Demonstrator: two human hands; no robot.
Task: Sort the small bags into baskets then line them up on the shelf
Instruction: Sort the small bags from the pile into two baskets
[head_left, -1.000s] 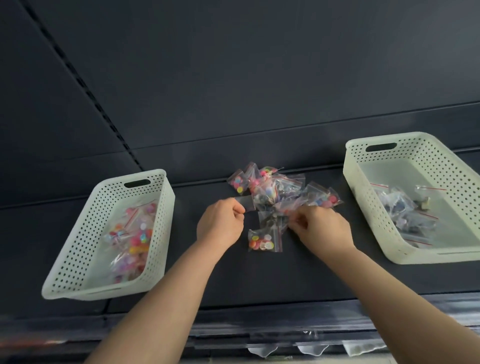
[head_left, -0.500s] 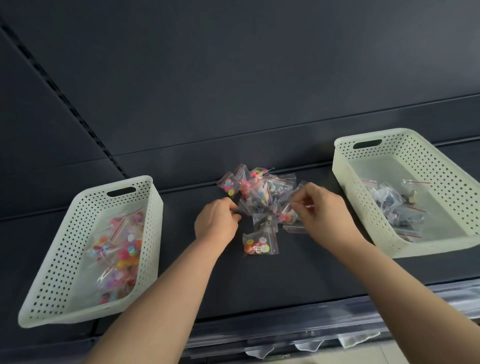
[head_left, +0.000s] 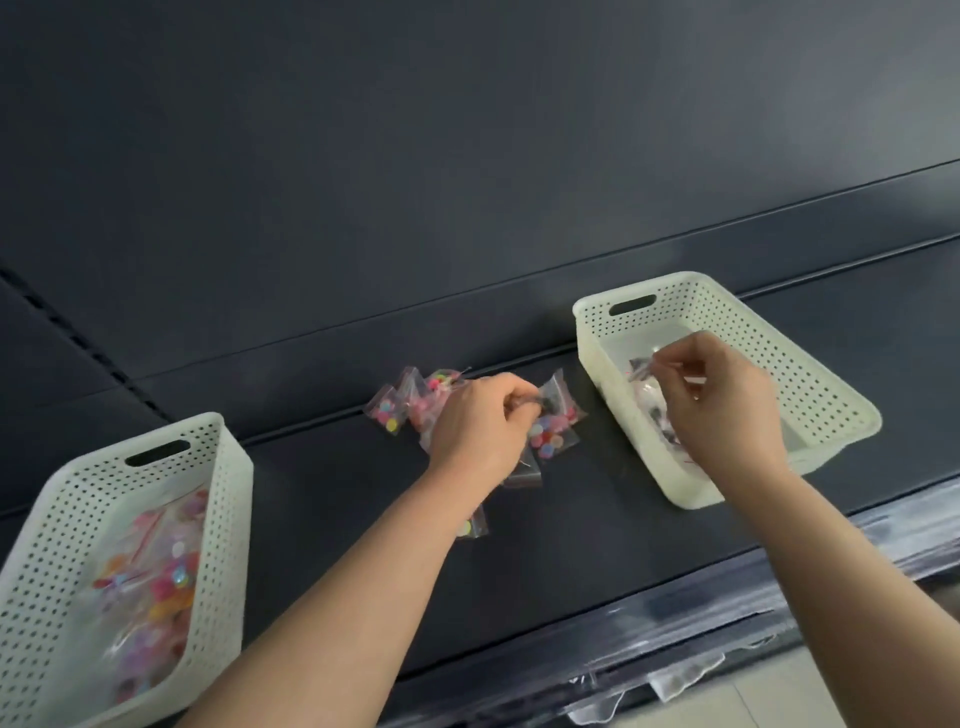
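**Sorting bags between two baskets**

Reaching over a dark shelf (head_left: 322, 525), the person works with both hands apart.

The left hand (head_left: 478, 426) lies on the pile (head_left: 410, 405) of small clear bags in the middle of the shelf, towards its back edge. Its fingers are curled, and thumb and fingertips pinch the top bag (head_left: 557, 396) at the right side of the pile; what that bag contains is too blurred to tell. Just beside it, towards the front, lies a bag of coloured buttons (head_left: 550, 439). Two more bags lie loose nearer the front edge, one (head_left: 522, 474) touching the left wrist and one (head_left: 475, 526) half hidden under the forearm.

The right hand (head_left: 722, 405) hangs over the right basket (head_left: 810, 379), which stands at the right end of the shelf with its handle slot facing the back. Fingers curled, it pinches the raised bag (head_left: 640, 368) by the top, above the inside of the basket. Below it, on the basket floor, lie bags with dark contents (head_left: 657, 415), partly hidden by the hand.

The left basket (head_left: 234, 467) stands at the left end near the front edge, tilted in the wide-angle view, and holds bags of bright pink, orange and yellow pieces (head_left: 156, 582).

Torn clear plastic (head_left: 675, 675) hangs along the front edge of the shelf.
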